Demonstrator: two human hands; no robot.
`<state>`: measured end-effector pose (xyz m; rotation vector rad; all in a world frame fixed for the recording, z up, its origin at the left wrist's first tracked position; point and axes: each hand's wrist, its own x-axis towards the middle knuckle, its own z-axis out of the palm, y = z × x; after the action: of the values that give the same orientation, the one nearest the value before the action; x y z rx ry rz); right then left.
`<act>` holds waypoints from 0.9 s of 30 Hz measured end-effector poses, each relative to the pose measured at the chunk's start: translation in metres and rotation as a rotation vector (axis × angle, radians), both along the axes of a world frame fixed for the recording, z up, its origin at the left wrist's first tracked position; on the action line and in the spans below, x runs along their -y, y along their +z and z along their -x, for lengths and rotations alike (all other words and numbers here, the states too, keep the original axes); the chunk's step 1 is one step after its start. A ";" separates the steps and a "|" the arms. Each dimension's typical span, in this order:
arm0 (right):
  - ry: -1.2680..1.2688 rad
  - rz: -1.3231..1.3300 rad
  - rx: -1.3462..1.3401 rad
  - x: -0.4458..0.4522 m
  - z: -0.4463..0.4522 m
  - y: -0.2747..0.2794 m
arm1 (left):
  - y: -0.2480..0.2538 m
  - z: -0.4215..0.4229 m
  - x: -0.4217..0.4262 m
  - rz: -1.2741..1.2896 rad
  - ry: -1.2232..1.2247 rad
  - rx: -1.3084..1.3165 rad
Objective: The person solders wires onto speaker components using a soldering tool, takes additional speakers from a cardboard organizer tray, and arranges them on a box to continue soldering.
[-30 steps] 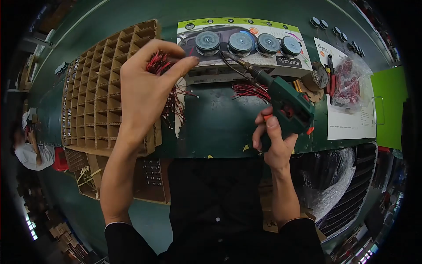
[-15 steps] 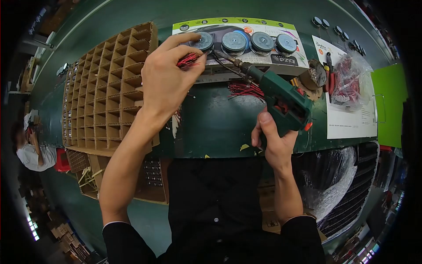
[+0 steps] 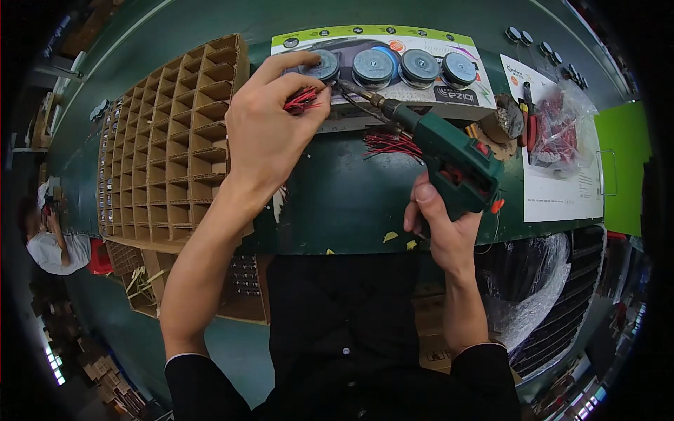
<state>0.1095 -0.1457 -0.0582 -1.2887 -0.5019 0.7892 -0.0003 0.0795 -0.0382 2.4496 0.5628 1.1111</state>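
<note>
My left hand point(image 3: 265, 137) is closed on a bundle of thin red-and-black wires point(image 3: 303, 99). Its fingertips also rest on the leftmost small round speaker point(image 3: 324, 66). A green soldering gun point(image 3: 449, 144) is gripped in my right hand point(image 3: 449, 231), its tip pointing left at that speaker's lower right edge. Whether the tip touches metal or wire is too small to tell. To the right, more round speakers point(image 3: 420, 66) stand in a row on a printed cardboard box point(image 3: 298, 41).
On the left stands a cardboard divider crate point(image 3: 160, 151). More red-and-black wires point(image 3: 393, 144) lie before the box. Farther right are pliers point(image 3: 530, 123), a plastic bag point(image 3: 562, 130) and a white sheet point(image 3: 562, 196). At far left sits another person point(image 3: 60, 242).
The soldering gun's body and my right hand have shifted slightly right and down. My left hand stays at the leftmost speaker with the wires.
</note>
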 end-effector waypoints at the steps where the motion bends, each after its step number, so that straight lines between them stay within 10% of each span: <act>1: -0.001 0.002 0.015 0.001 0.000 -0.001 | 0.000 0.000 0.000 0.001 0.001 -0.006; 20: -0.005 -0.081 0.001 0.012 0.007 -0.007 | 0.009 0.005 0.006 0.002 0.007 -0.040; 23: -0.041 -0.215 0.021 0.010 0.018 -0.001 | 0.030 0.019 0.029 0.256 0.097 0.277; 25: 0.012 -0.290 -0.030 -0.005 0.037 0.008 | 0.050 0.032 0.062 1.096 -0.186 0.736; 27: 0.072 -0.236 -0.108 -0.019 0.052 0.017 | 0.054 0.012 0.103 1.366 -0.054 0.889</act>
<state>0.0570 -0.1267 -0.0416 -1.0096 -0.5395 0.8291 -0.0125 -0.0238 0.0157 0.7143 0.6122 1.0713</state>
